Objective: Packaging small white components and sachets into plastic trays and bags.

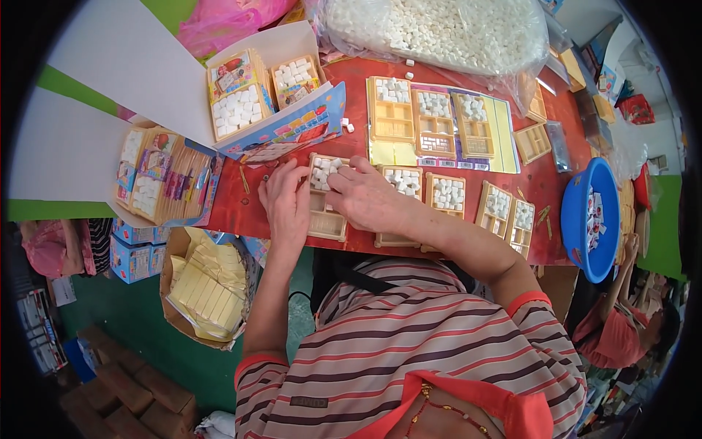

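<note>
A beige plastic tray [327,224] lies at the near edge of the red table, small white cubes [324,170] heaped in its far half and its near compartments bare. My left hand [286,192] is curled against the tray's left side. From the right, my right hand [365,196] reaches over the tray, its bent fingers down among the cubes; what sits between the fingertips is hidden. Partly under my right wrist is another tray with cubes [401,181]. Farther right, a similar filled tray [446,194] lies beside two more.
A blue printed box [322,121] with filled trays stands at the far left. Beyond lies a big clear bag of white cubes [446,33]. Three trays rest on printed sheets [501,132]. At right is a blue basin [581,219]; below left, a carton of yellow pieces [212,289]. Another person [621,325] sits at right.
</note>
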A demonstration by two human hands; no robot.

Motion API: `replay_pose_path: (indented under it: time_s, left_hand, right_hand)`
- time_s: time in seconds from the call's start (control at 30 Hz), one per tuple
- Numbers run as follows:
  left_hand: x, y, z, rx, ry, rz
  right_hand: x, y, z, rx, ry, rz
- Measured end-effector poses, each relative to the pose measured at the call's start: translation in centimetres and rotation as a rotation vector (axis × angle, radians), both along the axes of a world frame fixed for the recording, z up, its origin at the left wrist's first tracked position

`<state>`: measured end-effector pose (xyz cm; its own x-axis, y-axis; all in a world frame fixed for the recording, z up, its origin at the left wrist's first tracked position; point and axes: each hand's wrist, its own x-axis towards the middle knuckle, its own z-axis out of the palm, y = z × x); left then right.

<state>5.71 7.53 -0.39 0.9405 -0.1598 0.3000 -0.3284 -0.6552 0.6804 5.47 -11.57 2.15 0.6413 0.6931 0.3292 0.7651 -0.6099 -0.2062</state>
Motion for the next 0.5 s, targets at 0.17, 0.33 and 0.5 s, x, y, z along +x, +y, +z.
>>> replay_pose_path:
  time_s: [0.17,0.33,0.5]
  left_hand:
    - [-1.5,0.8,0.5,-0.093,-0.065,-0.013]
    - [-3.1,0.3,1.3,0.082,-0.124,-0.079]
    - [-3.6,-0.5,1.5,0.216,-0.083,-0.088]
  right_hand:
    - [0.2,-0.2,0.0,-0.017,0.034,0.005]
    - [1.8,-0.8,0.1,0.285,0.102,-0.212]
    - [2.4,-0.5,-0.3,0.188,0.026,-0.225]
